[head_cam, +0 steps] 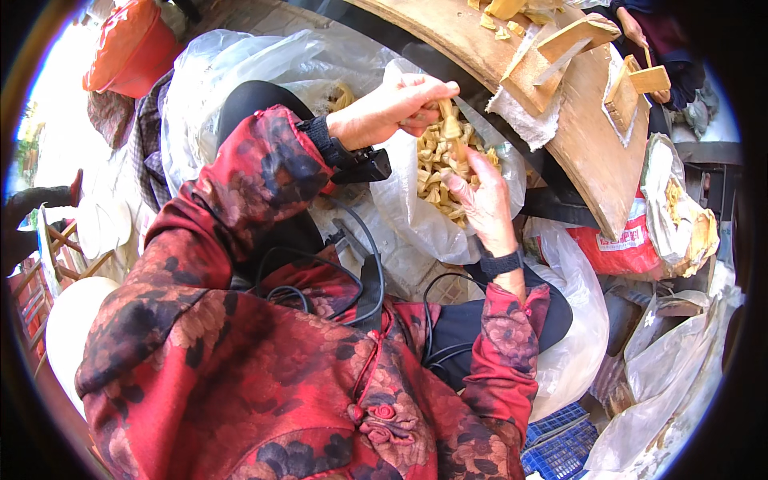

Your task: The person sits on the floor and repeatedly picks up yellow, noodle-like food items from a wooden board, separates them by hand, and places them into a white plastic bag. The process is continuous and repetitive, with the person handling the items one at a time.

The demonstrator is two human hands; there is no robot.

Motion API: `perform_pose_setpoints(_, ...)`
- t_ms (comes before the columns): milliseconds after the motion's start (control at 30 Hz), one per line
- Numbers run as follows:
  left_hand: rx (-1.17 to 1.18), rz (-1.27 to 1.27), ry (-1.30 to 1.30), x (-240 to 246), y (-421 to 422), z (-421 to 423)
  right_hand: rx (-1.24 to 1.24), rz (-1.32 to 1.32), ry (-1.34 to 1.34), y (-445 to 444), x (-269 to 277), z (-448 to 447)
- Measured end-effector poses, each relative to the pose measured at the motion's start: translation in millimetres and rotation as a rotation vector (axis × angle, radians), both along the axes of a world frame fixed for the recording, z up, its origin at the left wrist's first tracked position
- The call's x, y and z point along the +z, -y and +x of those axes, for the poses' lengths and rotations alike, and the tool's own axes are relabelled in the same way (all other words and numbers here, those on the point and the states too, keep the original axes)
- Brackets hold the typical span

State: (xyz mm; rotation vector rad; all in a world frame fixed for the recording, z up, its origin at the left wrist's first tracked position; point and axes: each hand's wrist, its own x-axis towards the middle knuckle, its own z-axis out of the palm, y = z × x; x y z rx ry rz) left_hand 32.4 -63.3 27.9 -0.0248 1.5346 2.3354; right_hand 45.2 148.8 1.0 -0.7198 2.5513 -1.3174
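My left hand (411, 108) pinches a pale yellow knotted strip (450, 125), which looks like a tofu-skin knot, between thumb and fingers. Just below it is my right hand (485, 195), thumb and forefinger spread apart. The strip's lower end hangs close to the right forefinger; whether they touch I cannot tell. Under both hands, many similar yellow knots (433, 180) fill a white plastic sack (399, 201) standing open between my knees. Each wrist wears a dark band, and a small black device sits at the left one.
A curved wooden board (576, 141) at upper right carries a wooden stand with a blade (561, 63), yellow scraps and a second stand (624, 99). Another person's hand (631, 30) is beyond it. Black cables (375, 264) cross my lap. A red bucket (129, 51) stands upper left.
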Motion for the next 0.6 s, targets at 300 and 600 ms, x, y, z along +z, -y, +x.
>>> perform_pose_setpoints(300, -0.160, -0.308, -0.219, -16.0, -30.0, 8.5, 0.027, -0.028, 0.036, 14.2, 12.5, -6.9)
perform_pose_setpoints(600, -0.065, 0.108, 0.146, -9.2, -19.7, 17.8, 0.074, -0.341, 0.415, 14.1, 2.3, 4.8)
